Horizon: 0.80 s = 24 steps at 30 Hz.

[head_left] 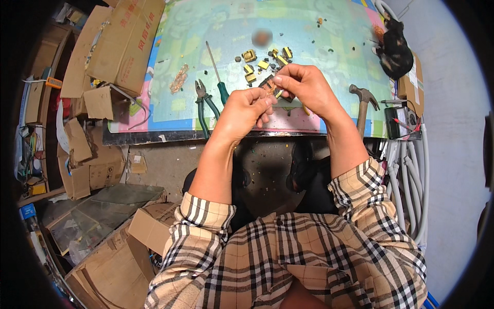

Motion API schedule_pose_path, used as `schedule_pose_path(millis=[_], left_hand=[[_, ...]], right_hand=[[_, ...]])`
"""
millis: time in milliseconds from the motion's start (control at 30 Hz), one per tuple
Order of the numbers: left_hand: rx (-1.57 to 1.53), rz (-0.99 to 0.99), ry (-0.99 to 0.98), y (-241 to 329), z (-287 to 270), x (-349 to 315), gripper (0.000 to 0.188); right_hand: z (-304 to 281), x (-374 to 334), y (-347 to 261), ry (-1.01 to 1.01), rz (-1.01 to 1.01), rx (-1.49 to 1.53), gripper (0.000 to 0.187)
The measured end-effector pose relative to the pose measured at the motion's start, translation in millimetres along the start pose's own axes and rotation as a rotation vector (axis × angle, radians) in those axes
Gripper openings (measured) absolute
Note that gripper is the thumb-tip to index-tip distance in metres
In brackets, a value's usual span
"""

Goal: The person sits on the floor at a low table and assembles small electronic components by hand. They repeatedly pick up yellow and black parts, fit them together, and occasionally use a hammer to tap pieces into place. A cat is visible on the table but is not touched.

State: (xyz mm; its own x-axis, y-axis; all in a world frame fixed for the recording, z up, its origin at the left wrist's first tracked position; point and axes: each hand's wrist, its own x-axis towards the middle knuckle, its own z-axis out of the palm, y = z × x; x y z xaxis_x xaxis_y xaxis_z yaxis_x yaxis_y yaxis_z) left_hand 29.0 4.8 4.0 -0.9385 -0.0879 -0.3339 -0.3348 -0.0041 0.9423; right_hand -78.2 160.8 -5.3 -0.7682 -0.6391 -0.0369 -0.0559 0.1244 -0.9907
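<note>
My left hand [246,109] and my right hand [310,91] meet above the near edge of the table. Fine copper wire [271,87] shows between their pinched fingertips. Both hands are closed on it; a small dark and yellow piece beside the wire is partly hidden by my fingers. Just beyond lie several small yellow-taped transformers [249,55]. Left of my left hand are a green-handled screwdriver [222,90] and green-handled pliers [201,98]. A loose heap of copper wire [179,78] rests farther left.
A hammer [363,103] lies at the right, by a small meter [399,123] with a red lead. A black cat [395,51] is at the far right corner. Cardboard boxes [123,46] crowd the left side. Grey pipes [411,175] stand at the right.
</note>
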Motion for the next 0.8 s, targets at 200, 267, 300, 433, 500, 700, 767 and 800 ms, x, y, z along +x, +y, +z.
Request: schedule_pose_path(millis=[200, 267, 300, 433, 500, 700, 767, 800], left_hand=[[0.358, 0.121, 0.251, -2.1, 13.1, -1.2, 0.012], [0.702, 0.436, 0.415, -5.7, 18.1, -1.4, 0.01], [0.872, 0.596, 0.495, -8.2, 19.8, -1.4, 0.009], [0.916, 0.711, 0.531, -13.1, 18.8, 1.2, 0.012], [0.627, 0.404, 0.356, -11.7, 13.3, 1.4, 0.01], [-0.141, 0.024, -0.019, -1.2, -6.5, -5.6, 0.015], [-0.253, 0.001, -0.062, 2.6, -10.1, -10.5, 0.017], [-0.329, -0.01, -0.094, 0.8, -9.2, -10.0, 0.017]], right_hand=[[1.1, 2.4, 0.0, 0.103, 0.033, -0.281, 0.031], [2.0, 3.9, 0.1, 0.128, 0.088, -0.275, 0.034], [0.6, 4.6, 0.0, 0.089, 0.148, -0.176, 0.032], [-3.3, 6.6, 3.4, -0.021, 0.234, 0.084, 0.026], [-4.6, 7.1, 7.8, -0.058, 0.183, 0.126, 0.023], [-5.1, -2.6, -3.7, -0.156, -0.053, 0.084, 0.025], [-5.8, -3.5, -15.6, -0.241, -0.065, 0.022, 0.026], [-7.4, -1.4, -5.4, -0.238, -0.129, 0.051, 0.022]])
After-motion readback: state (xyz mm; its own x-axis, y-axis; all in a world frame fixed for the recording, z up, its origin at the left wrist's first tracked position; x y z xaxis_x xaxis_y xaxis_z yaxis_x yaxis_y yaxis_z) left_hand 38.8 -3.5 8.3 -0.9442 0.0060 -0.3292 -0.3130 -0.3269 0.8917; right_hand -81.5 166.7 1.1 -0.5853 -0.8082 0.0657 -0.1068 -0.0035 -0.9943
